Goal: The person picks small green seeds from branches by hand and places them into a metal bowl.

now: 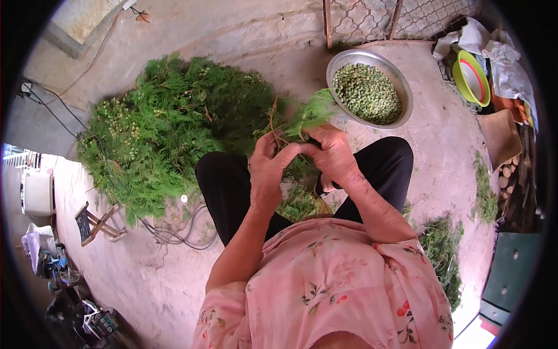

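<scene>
My left hand (271, 159) grips the brown, woody stem of a leafy conifer branch (314, 109) in front of my knees. Close beside it, my right hand (329, 146) is closed around the same branch, and the thumbs nearly meet. The green sprays, partly blurred, stick out past my right fingers toward a metal basin (407, 98). That basin holds a heap of small round green cones (367, 94). Left of my hands lies a large pile of cut conifer branches (174, 118), with pale cones among the foliage. My fingers hide part of the stem.
A small folding stool (98, 222) and black cables (174, 237) are on the concrete floor at left. More cut greenery (442, 253) lies at right. A yellow-green plastic basin (471, 78) leans among cloths at upper right, above stacked firewood (505, 179). A metal lattice gate (362, 22) stands behind.
</scene>
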A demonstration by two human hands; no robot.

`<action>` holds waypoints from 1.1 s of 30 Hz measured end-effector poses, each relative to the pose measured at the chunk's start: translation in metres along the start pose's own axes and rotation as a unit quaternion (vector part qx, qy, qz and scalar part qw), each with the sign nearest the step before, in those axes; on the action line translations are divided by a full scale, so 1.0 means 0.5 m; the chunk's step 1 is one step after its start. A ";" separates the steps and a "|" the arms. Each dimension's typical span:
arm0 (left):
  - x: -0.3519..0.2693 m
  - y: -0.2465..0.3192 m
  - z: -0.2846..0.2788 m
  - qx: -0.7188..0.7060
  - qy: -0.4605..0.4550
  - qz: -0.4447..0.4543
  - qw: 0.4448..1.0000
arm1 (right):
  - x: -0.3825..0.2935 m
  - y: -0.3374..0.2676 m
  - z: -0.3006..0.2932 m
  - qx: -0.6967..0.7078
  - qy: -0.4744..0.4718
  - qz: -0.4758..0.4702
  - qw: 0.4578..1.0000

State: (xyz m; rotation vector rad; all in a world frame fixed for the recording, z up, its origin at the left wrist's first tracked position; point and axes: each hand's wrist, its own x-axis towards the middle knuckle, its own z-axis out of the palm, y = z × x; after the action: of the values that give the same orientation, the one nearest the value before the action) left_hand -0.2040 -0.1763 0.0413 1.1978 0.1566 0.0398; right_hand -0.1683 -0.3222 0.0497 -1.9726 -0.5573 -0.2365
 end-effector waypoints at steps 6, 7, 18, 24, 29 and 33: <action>0.008 0.004 0.009 -0.042 0.003 -0.028 0.999 | -0.010 -0.004 0.013 0.029 -0.029 -0.011 0.999; 0.008 0.007 0.012 -0.044 0.014 -0.027 0.999 | -0.011 -0.002 0.013 0.030 -0.027 -0.011 0.999; 0.011 -0.006 0.005 0.071 0.015 0.041 0.996 | -0.020 0.011 0.016 0.055 -0.051 0.013 0.997; 0.006 -0.014 -0.002 0.127 0.007 0.027 0.991 | -0.026 0.026 0.010 0.299 -0.093 0.239 0.919; 0.010 -0.014 -0.003 0.028 -0.026 -0.005 0.999 | -0.025 0.045 -0.011 0.510 -0.070 0.317 0.796; 0.011 -0.010 -0.011 -0.023 -0.057 -0.016 0.998 | -0.022 0.062 -0.051 0.609 0.002 0.254 0.751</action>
State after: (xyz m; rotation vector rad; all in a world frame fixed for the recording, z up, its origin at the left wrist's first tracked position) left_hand -0.1997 -0.1725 0.0340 1.1482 0.0737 -0.0518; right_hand -0.1611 -0.3593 0.0319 -0.7475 -0.0508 0.4045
